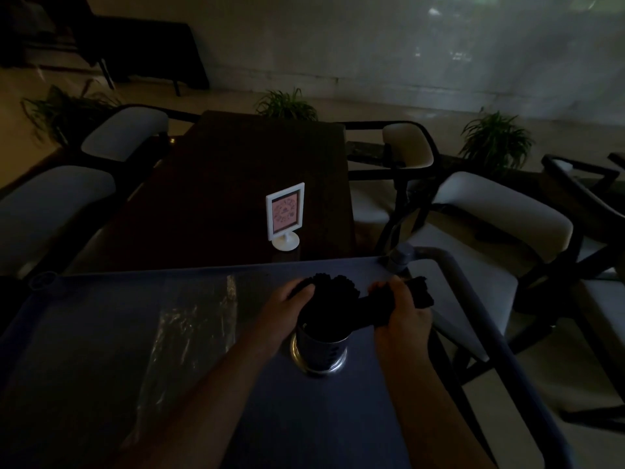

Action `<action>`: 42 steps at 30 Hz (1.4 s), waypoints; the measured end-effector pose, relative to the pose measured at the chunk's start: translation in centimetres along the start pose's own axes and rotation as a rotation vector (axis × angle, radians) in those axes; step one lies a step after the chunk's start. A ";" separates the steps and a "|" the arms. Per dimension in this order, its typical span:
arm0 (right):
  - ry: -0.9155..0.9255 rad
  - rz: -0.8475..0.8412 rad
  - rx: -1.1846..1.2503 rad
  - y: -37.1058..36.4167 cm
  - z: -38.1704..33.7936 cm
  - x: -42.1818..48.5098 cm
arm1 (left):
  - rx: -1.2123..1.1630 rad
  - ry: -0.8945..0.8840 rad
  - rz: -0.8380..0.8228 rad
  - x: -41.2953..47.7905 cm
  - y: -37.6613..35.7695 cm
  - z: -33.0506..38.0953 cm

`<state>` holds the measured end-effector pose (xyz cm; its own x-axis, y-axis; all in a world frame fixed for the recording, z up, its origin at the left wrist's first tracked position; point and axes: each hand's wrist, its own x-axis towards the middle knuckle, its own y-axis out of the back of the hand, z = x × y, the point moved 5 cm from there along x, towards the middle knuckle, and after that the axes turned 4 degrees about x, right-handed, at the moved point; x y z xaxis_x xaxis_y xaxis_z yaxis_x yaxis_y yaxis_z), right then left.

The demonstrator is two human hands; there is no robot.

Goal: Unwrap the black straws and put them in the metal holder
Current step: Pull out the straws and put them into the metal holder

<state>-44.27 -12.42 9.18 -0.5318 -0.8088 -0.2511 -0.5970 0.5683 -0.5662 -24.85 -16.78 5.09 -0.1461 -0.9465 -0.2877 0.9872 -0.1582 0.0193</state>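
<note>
1. Right hand (404,311): fingers (389,288) curled tight round a bundle (419,294) of black straws. The bundle lies tilted, with one end sticking out past the hand to the right and the other pointing down-left toward the holder.
2. Left hand (287,304): fingers (302,292) wrapped on the left side of the straws (333,286) standing in the holder. The grip looks closed on them; the far fingers are hidden behind.
3. Holder (321,348): round metal, holes in the wall, upright on the tabletop. It sits between the two hands and just below them. Too dark to tell if the bundle's lower end touches the rim.
4. Tabletop (338,418): blue, with a rounded rail (473,299) along the right edge. A clear wrapper (196,319) lies flat on it, left of the left forearm and well apart from the holder.
5. Far table (220,184): dark wood, butting against the tabletop's far edge. A white sign (285,214) stands on it.
6. Room: very dim. Pale-cushioned chairs (490,204) stand on both sides, with plants (495,140) beyond, a pale floor and a light wall.
</note>
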 end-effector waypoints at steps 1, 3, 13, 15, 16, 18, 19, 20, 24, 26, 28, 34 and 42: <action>0.054 -0.046 -0.086 -0.4 -0.2 -0.2 | 0.009 -0.003 -0.003 0.0 0.0 0.0; 0.159 -0.139 -0.242 -1.1 -0.3 -0.6 | 0.020 -0.011 -0.005 0.0 0.1 0.0; 0.390 -0.425 -0.659 -3.4 1.4 -3.1 | 0.032 -0.039 -0.023 -1.1 0.0 1.1; 0.428 -0.432 -0.777 -3.1 2.3 -3.2 | 0.043 -0.049 -0.030 -1.2 -0.1 1.1; 0.451 -0.436 -0.841 -2.9 2.7 -3.3 | 0.057 -0.053 -0.028 -1.3 -0.1 1.1; 0.497 -0.448 -0.912 -2.3 3.4 -3.3 | 0.073 -0.053 -0.020 -1.4 -0.2 1.1; 0.516 -0.452 -0.927 -2.2 3.5 -3.3 | 0.083 -0.055 -0.018 -1.4 -0.2 1.1; 0.524 -0.451 -0.932 -2.1 3.6 -3.3 | 0.099 -0.054 -0.021 -1.4 -0.1 1.0; 0.399 -0.399 -0.898 -1.5 4.0 -2.8 | 0.102 -0.040 -0.004 -1.6 0.1 1.0; 0.313 -0.404 -0.881 -1.0 4.5 -2.7 | 0.091 -0.029 0.007 -1.8 0.1 1.2; 0.235 -0.457 -0.851 -0.3 5.1 -3.0 | 0.069 -0.005 0.014 -2.0 0.1 1.3; 0.123 -0.508 -0.613 1.4 5.1 -4.3 | 0.039 -0.013 0.132 -2.1 0.1 1.7; 0.055 -0.460 -0.812 0.8 2.1 -0.1 | 0.007 -0.025 0.077 -2.4 0.2 0.9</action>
<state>-43.46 -12.25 7.13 -0.1542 -0.9840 -0.0897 -0.9817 0.1423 0.1263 -24.33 -14.78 6.68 -0.0714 -0.9625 -0.2616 0.9951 -0.0867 0.0475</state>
